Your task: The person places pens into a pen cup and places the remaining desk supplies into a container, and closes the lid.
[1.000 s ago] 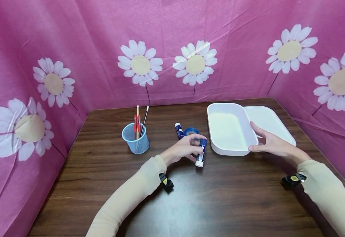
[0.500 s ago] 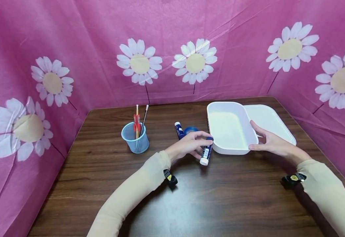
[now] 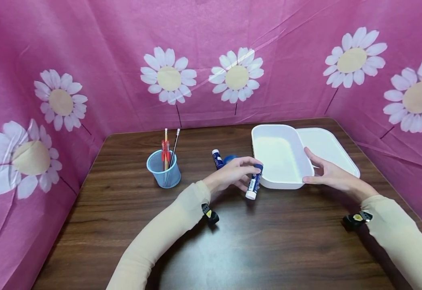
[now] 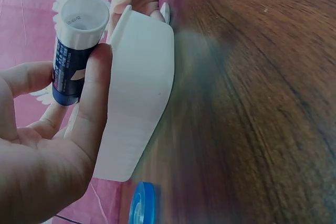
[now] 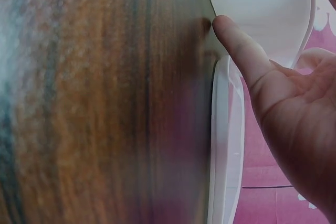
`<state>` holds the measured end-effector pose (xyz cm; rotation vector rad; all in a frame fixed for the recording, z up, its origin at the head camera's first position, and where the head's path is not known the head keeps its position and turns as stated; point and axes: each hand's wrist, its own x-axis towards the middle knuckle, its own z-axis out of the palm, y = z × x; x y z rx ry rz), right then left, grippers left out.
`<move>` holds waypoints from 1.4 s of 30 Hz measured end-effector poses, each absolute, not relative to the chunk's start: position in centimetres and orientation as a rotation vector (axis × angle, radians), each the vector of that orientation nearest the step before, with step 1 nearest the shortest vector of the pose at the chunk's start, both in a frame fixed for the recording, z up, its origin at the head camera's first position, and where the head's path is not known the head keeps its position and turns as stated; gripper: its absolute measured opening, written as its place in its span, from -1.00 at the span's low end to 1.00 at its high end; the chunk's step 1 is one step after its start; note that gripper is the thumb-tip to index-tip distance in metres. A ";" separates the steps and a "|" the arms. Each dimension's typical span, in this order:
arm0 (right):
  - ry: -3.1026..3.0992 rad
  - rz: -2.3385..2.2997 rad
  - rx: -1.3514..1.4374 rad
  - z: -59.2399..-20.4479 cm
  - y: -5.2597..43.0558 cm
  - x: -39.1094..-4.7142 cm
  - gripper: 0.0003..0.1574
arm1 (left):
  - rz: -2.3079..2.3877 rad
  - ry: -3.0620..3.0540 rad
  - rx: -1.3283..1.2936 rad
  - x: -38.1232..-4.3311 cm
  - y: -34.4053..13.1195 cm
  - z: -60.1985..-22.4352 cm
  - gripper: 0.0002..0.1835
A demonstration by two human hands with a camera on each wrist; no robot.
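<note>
My left hand (image 3: 232, 175) pinches a glue stick (image 3: 255, 182) between thumb and fingers. The stick is dark blue with a white end, and it tilts above the table beside the near left corner of a white plastic box (image 3: 281, 185). In the left wrist view the glue stick (image 4: 71, 69) has its white end toward the camera, in front of the box wall (image 4: 137, 93). At the box's right side, my right hand (image 3: 328, 174) holds the wall, its thumb near the front corner. A second glue stick (image 3: 217, 158) and a blue tape roll (image 3: 229, 158) lie behind my left hand, partly hidden.
A white lid (image 3: 329, 150) lies to the right of the box, partly under or behind it. On the left stands a light blue mesh cup (image 3: 167, 177) holding pencils and red-topped pens (image 3: 165, 151). A pink flowered cloth (image 3: 123, 60) hangs around the brown wooden table (image 3: 232, 249).
My left hand has carried the glue stick a little to the right, up to the box's near left corner. The right hand has stayed on the box.
</note>
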<state>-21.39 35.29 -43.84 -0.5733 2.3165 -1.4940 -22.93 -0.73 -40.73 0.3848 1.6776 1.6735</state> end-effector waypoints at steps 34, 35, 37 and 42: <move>2.347 -1.460 -0.571 -44.1 35.5 -21.5 0.30 | 1.682 1.719 0.470 -24.7 1.2 -37.4 -0.48; 2.349 -1.456 -0.569 -44.1 35.5 -21.5 0.30 | 1.682 1.720 0.468 -24.9 1.3 -37.2 -0.45; 2.357 -1.450 -0.571 -44.0 35.4 -21.5 0.30 | 1.683 1.731 0.456 -25.2 1.5 -36.8 -0.41; 2.367 -1.443 -0.568 -44.0 35.4 -21.5 0.29 | 1.694 1.753 0.424 -25.9 1.9 -35.9 -0.44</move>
